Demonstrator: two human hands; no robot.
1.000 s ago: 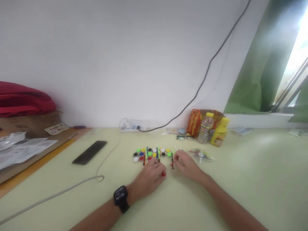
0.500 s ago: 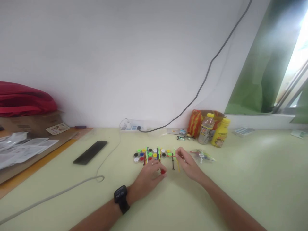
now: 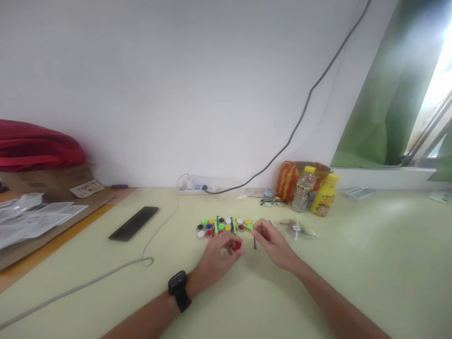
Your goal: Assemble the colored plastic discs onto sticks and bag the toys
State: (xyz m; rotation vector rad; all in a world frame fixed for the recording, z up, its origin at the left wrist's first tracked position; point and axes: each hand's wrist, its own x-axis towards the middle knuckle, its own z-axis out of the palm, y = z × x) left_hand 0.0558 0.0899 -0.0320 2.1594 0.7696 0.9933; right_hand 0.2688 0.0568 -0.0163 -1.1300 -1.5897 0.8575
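Currently a small red cap (image 3: 238,245) is pinched in the left hand (image 3: 216,259) just above the table (image 3: 353,263); a thin dark stick (image 3: 254,243) is grasped by the right hand (image 3: 273,242). Joining seems underway; careful alignment is needed.

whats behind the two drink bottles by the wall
Behind the clear bottle and yellow bottle stands an orange bag against the wall. The bottles cover its lower right part, and its contents cannot be seen.
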